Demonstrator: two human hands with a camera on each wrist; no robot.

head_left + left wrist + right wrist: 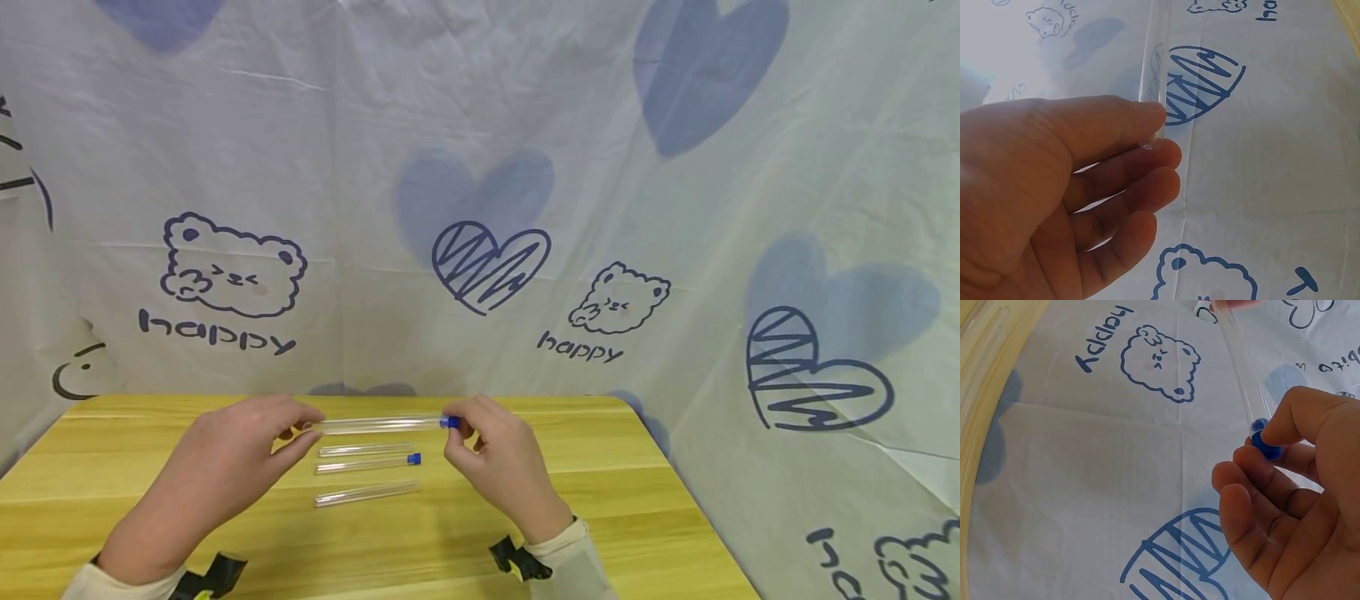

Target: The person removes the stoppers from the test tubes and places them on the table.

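Note:
A clear test tube (382,425) is held level above the table between both hands. My left hand (236,450) pinches its rounded end between thumb and forefinger; the left wrist view shows that tip (1149,140) poking out just below the thumb. At the other end, my right hand (498,454) pinches the blue cap (1265,445), which sits at the tube's mouth. Nearer me on the table lie a clear tube (363,451) with no cap visible, a tube with a blue cap (414,459), and another uncapped tube (367,493).
The yellow wood-grain table (600,517) ends at a pale curtain (352,333) printed with hearts and bears, which rises behind it and along the right side. Black straps with mounts (521,558) sit on both wrists.

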